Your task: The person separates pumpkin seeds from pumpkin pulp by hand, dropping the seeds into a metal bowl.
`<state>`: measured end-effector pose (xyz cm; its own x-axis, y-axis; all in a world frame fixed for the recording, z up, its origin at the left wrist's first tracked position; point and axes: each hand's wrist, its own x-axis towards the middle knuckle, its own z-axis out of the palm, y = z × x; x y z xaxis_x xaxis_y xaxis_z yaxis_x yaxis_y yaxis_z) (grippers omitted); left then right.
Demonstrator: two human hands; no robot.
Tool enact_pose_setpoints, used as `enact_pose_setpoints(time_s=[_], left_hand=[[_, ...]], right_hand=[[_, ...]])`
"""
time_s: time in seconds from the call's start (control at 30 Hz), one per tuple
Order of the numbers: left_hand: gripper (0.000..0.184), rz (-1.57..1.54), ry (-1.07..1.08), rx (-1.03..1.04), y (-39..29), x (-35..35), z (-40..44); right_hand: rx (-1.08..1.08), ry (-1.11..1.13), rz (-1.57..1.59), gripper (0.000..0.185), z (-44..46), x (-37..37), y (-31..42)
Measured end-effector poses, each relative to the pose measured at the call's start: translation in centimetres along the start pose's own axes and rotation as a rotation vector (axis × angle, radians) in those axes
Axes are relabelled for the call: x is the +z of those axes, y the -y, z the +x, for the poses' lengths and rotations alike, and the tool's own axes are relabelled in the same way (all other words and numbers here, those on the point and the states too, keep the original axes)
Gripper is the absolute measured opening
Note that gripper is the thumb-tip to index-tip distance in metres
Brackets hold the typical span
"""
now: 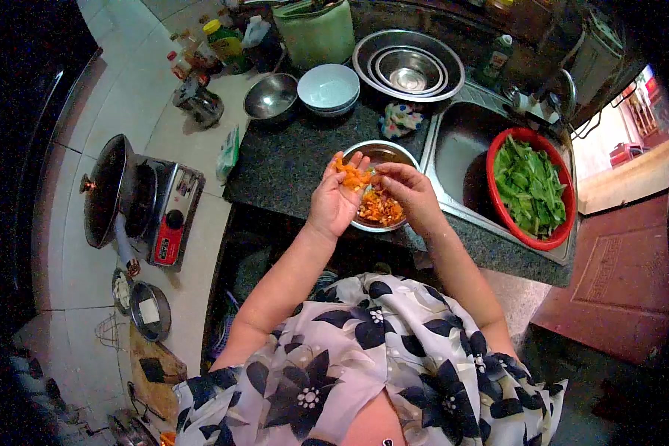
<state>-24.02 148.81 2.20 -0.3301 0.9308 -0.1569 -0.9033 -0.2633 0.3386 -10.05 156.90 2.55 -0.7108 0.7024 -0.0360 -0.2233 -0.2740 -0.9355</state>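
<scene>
My left hand [336, 199] is turned palm up over a steel bowl [360, 149], with a small heap of soft orange food pieces [355, 177] on its palm and fingers. Close beside it, the thumb and fingers of my right hand [412, 195] pinch at the edge of that heap. More orange food bits [381, 209] lie in the bowl below, partly hidden by both hands. The exact kind of food is too small to make out. The bowl rests on the dark speckled counter [275, 167], left of the sink.
A red basket [570, 204] of green leaves sits over the sink [461, 141]. Behind are nested steel basins [364, 70], pale bowls [328, 87], a metal bowl [270, 98] and a spotted cloth [402, 120]. Leftward, a wok [110, 189] tilts on a portable stove [177, 212].
</scene>
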Motion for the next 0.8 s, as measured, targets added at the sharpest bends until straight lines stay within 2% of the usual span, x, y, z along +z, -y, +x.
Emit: enact_pose_setpoints(time_s=[0.03, 0.17, 0.3, 0.43, 0.47, 0.57, 0.6, 0.7, 0.8], left_hand=[[0.04, -0.025, 0.005, 0.001, -0.1, -0.1, 0.0], [0.04, -0.018, 0.011, -0.013, -0.3, -0.1, 0.1], [0.041, 0.051, -0.014, 0.006, 0.0, 0.1, -0.1], [0.042, 0.065, -0.002, 0.007, 0.4, 0.2, 0.1], [0.042, 0.074, 0.003, 0.003, 0.6, 0.3, 0.1], [0.042, 0.113, 0.009, 0.008, 0.8, 0.7, 0.0], [0.042, 0.131, 0.006, 0.018, 0.8, 0.7, 0.0], [0.043, 0.171, -0.006, 0.046, 0.8, 0.9, -0.2], [0.043, 0.164, -0.007, 0.05, 0.9, 1.2, -0.4]], right_hand=[[0.054, -0.001, 0.154, 0.022, -0.1, -0.1, 0.3], [-0.041, -0.017, -0.531, 0.018, 0.5, -2.0, -3.2], [-0.059, -0.031, -0.338, 0.02, 0.2, -1.0, -1.1], [-0.298, 0.0, -0.6, 0.019, -0.2, 0.6, -0.2], [-0.325, 0.013, -0.74, 0.02, -0.4, 1.1, 0.3], [-0.309, 0.01, -0.869, 0.023, -0.4, 2.0, 0.6], [-0.411, -0.003, -0.867, 0.024, -0.3, 2.1, 0.7], [-0.266, 0.019, -0.888, 0.023, -0.5, 2.4, 1.6], [-0.237, -0.009, -0.775, 0.022, -0.3, 1.8, 0.6]])
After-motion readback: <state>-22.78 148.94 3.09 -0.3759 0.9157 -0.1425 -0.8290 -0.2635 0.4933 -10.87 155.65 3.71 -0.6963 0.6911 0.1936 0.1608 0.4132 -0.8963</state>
